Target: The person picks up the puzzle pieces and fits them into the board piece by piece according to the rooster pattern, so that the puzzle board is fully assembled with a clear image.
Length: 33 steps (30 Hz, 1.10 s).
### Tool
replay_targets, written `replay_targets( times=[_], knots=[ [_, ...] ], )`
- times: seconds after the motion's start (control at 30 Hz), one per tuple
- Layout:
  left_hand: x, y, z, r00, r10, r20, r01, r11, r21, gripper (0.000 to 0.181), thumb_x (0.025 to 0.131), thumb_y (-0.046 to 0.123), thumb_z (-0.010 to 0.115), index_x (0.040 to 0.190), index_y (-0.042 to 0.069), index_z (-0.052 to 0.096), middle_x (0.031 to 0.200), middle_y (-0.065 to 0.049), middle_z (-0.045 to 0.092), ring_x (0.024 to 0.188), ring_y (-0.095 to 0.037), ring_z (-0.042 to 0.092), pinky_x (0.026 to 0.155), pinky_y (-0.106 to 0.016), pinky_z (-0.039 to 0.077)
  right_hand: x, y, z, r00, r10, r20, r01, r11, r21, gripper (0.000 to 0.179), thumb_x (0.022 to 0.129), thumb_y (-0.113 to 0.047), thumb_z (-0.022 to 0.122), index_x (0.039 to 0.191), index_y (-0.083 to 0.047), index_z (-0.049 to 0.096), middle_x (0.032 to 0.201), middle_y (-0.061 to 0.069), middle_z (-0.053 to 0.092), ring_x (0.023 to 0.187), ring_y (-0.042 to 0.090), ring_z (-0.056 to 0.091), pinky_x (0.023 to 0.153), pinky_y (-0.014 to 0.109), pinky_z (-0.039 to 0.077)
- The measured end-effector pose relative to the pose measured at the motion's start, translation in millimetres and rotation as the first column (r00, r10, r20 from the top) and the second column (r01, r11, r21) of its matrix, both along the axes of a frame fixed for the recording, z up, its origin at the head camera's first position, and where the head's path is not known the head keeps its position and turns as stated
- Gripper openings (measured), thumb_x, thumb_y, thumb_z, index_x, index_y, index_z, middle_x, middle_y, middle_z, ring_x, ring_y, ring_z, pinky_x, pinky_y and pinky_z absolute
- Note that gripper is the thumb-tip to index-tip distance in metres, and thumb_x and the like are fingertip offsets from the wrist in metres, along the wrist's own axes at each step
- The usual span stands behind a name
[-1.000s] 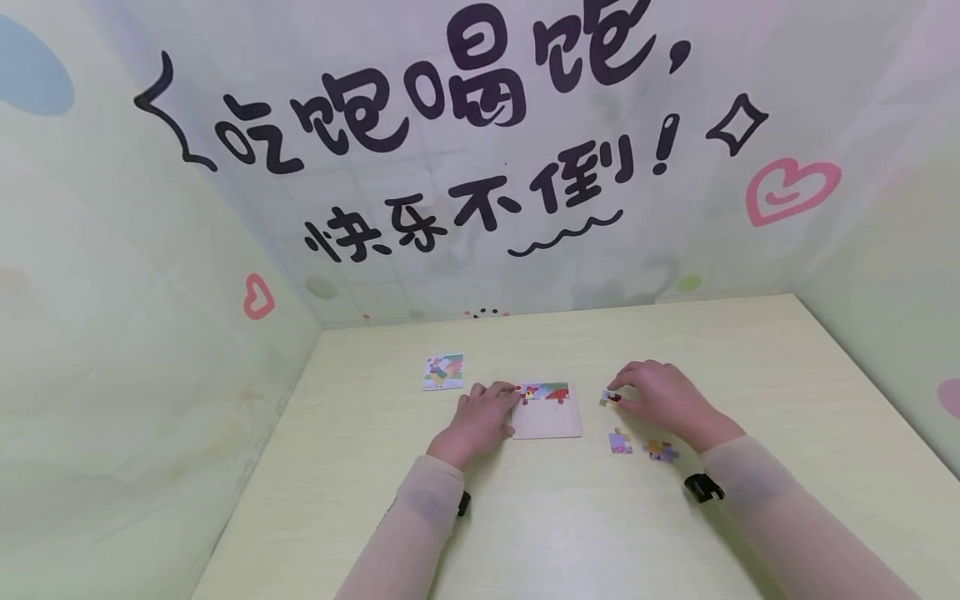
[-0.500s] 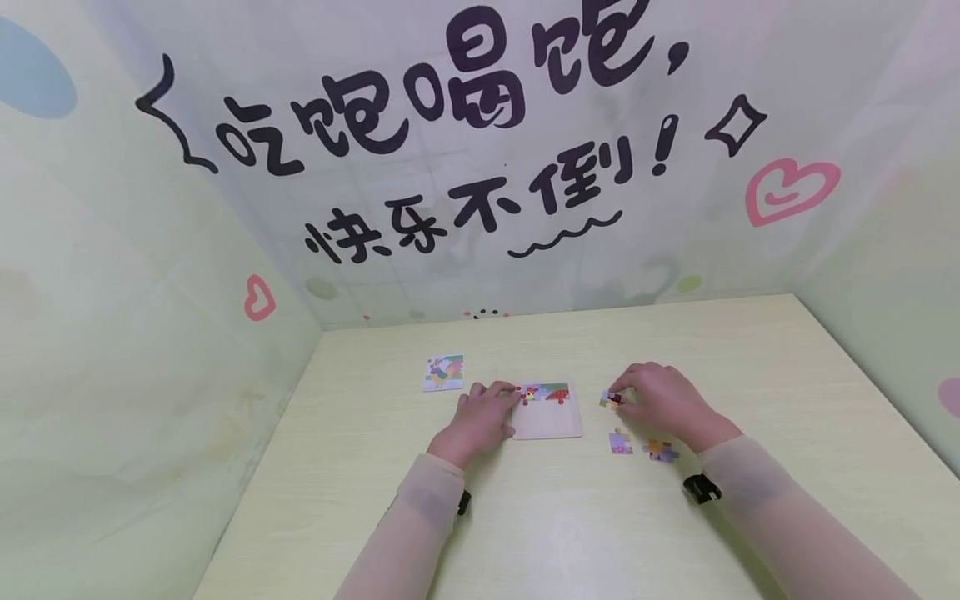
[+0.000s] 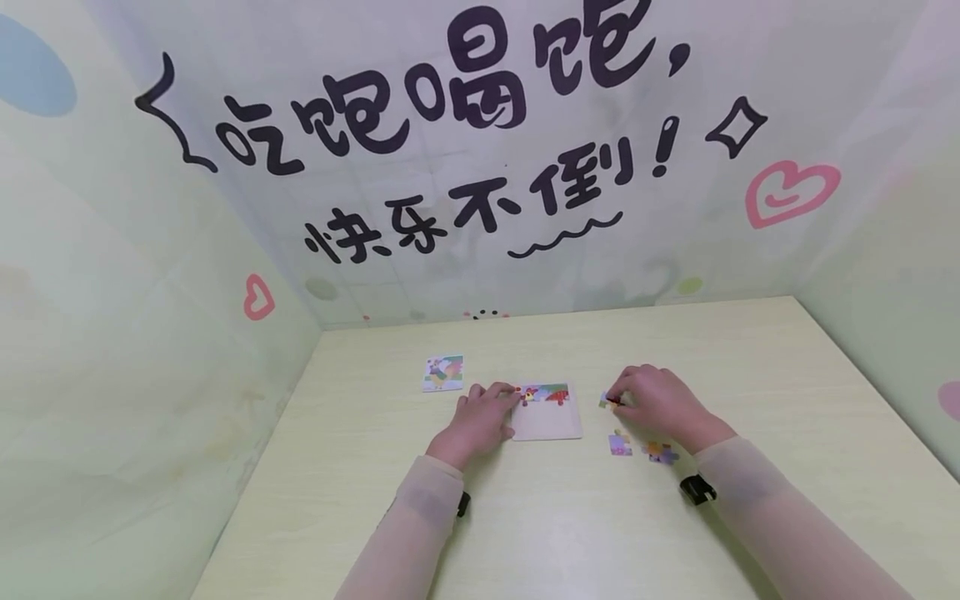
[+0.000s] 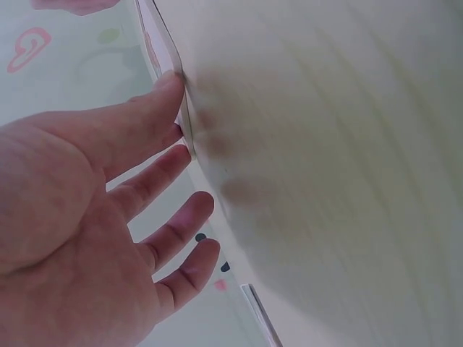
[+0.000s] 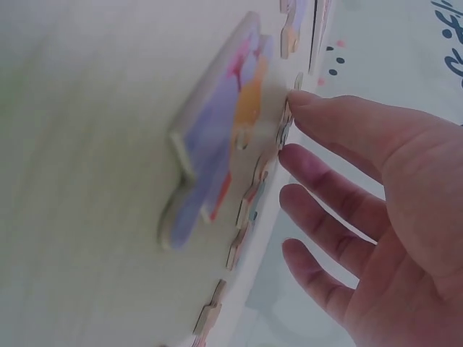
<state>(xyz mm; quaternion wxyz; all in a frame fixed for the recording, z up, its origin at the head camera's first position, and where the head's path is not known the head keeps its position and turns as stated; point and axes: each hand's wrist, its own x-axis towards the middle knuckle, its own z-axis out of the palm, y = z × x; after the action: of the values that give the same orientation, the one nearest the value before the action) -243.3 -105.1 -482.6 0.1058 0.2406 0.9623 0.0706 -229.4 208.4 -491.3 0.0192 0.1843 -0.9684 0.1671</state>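
My left hand (image 3: 483, 418) rests at the left edge of a pale square puzzle board (image 3: 546, 425). In the left wrist view its thumb and forefinger touch the board's edge, and the other fingers are extended. A colourful strip of fitted puzzle pieces (image 3: 545, 392) fills the board's far side; its near part is bare. Right of the board, my right hand (image 3: 663, 402) pinches a small puzzle piece (image 3: 604, 402) between thumb and forefinger, low at the table. The hand covers part of that piece.
Two visible puzzle pieces, a purple one (image 3: 620, 444) and an orange-purple one (image 3: 660, 452), lie nearer me, below the right hand. The right wrist view shows several more pieces beyond. A square picture card (image 3: 443, 373) lies at the back left. Printed cloth walls (image 3: 480, 275) enclose the table.
My right wrist has shifted slightly left, with the fingertips staying at the same puzzle piece. The left hand and the board have kept their places.
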Motion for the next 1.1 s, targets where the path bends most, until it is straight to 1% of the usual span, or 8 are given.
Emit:
replay_targets(
  times=[0.3,0.57,0.8,1.0,1.1],
  knots=[
    [0.6,-0.6,0.8,1.000,0.006,0.006,-0.006,1.000,0.004,0.064,0.097,0.029,0.072,0.156,0.022,0.048,0.161,0.005,0.043,0.129,-0.029,0.043,0.097,-0.042,0.039,-0.3,-1.9,0.6,0.999,0.040,-0.024,-0.040,0.999,0.008,0.010,0.089,-0.019,0.081,0.099,-0.019,0.083,0.100,-0.004,0.075,0.091,0.020,0.069,0.088,0.056,0.053],
    [0.6,-0.8,0.5,1.000,0.005,0.010,-0.005,1.000,0.010,0.064,0.097,0.029,0.072,0.156,0.022,0.048,0.161,0.005,0.043,0.130,-0.028,0.043,0.098,-0.043,0.039,-0.2,-1.2,-0.4,0.999,0.044,-0.028,-0.044,0.999,-0.013,0.009,0.089,-0.017,0.081,0.098,-0.016,0.082,0.098,-0.004,0.075,0.087,0.017,0.069,0.092,0.056,0.053],
    [0.8,-0.9,0.3,1.000,0.000,0.005,0.000,1.000,0.009,0.063,0.097,0.029,0.072,0.156,0.022,0.048,0.161,0.005,0.043,0.129,-0.028,0.043,0.096,-0.043,0.039,-1.2,-0.6,-3.0,0.998,0.046,-0.036,-0.047,0.999,-0.020,0.009,0.089,-0.016,0.081,0.098,-0.015,0.082,0.097,-0.003,0.075,0.087,0.017,0.068,0.090,0.053,0.055],
    [1.7,-0.6,1.8,1.000,-0.001,0.006,0.001,1.000,0.009,0.063,0.097,0.029,0.072,0.156,0.022,0.048,0.161,0.005,0.042,0.130,-0.029,0.043,0.098,-0.043,0.039,-0.9,-4.1,-0.1,0.997,0.056,-0.052,-0.059,0.997,-0.042,0.008,0.088,-0.014,0.082,0.095,-0.016,0.082,0.097,-0.001,0.076,0.088,0.020,0.070,0.091,0.053,0.054],
    [1.3,-0.7,2.1,1.000,-0.001,0.008,0.001,1.000,0.011,0.064,0.097,0.029,0.071,0.156,0.022,0.047,0.162,0.005,0.042,0.131,-0.029,0.043,0.099,-0.044,0.039,-0.8,-6.7,0.7,0.998,0.049,-0.045,-0.051,0.998,-0.046,0.008,0.088,-0.015,0.082,0.095,-0.016,0.082,0.098,-0.001,0.076,0.089,0.019,0.070,0.092,0.052,0.054]
  ],
)
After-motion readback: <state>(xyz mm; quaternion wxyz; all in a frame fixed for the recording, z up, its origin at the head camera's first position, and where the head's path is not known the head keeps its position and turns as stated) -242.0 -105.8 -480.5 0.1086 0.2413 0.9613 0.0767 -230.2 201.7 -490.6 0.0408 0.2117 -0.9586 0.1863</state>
